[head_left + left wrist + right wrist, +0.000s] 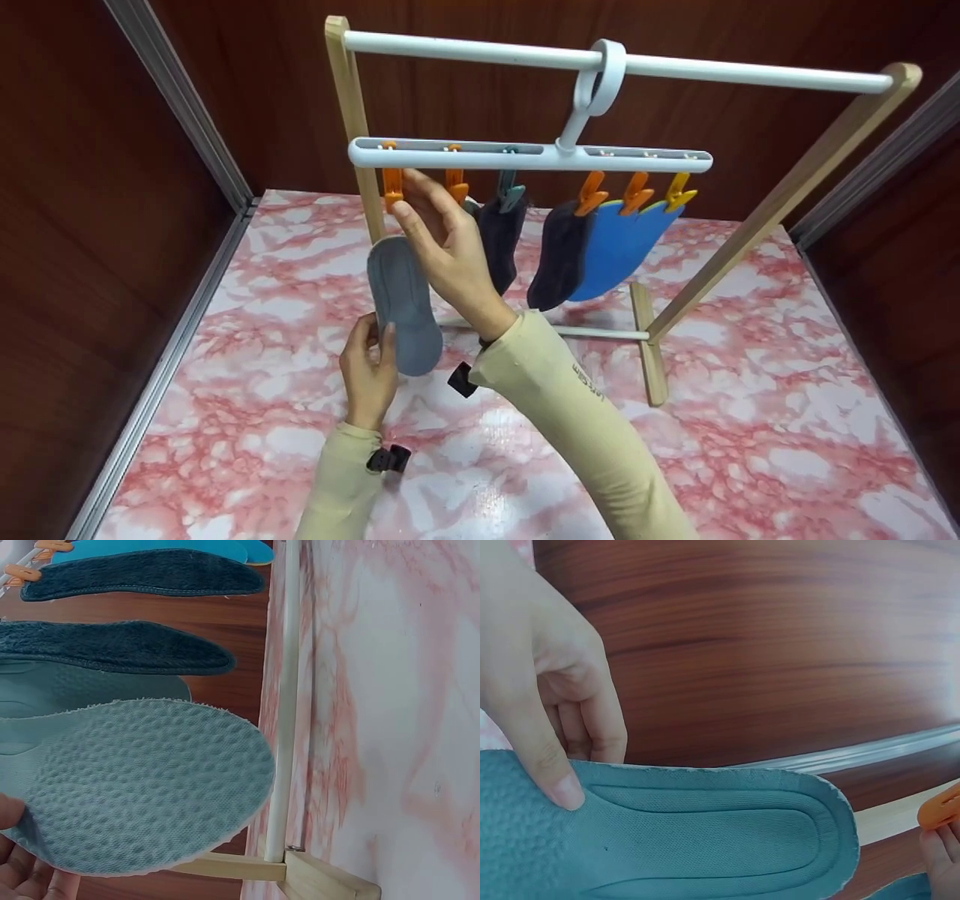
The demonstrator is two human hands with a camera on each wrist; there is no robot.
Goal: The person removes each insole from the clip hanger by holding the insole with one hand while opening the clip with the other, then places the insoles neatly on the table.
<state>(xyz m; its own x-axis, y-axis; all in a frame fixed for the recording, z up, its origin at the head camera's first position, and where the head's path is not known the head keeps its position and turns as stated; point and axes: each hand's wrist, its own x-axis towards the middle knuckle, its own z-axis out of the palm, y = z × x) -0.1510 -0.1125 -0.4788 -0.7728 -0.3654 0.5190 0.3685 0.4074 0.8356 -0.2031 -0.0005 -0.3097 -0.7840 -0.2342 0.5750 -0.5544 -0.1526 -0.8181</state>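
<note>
My left hand (pixel 367 375) pinches a grey-blue insole (pixel 409 307) by its side edge, thumb over its face. The insole's dimpled end shows close up in the left wrist view, its smoother outlined end in the right wrist view. Up at the hanger (pixel 480 156), my right hand (pixel 450 247) grips the leftmost orange clip (pixel 392 187) with thumb and fingertips. That clip is just above the held insole, apart from it. Behind it in the left wrist view hangs another grey-blue insole (pixel 112 690), mostly hidden by my right hand in the head view.
Two dark fuzzy insoles (pixel 559 259) and blue insoles (pixel 619 251) hang from clips farther right. The hanger hooks over the white rail (pixel 480 51) of a wooden-legged rack (pixel 780 202). Brown panels (pixel 75 187) flank the pink-and-white marbled surface (pixel 750 450).
</note>
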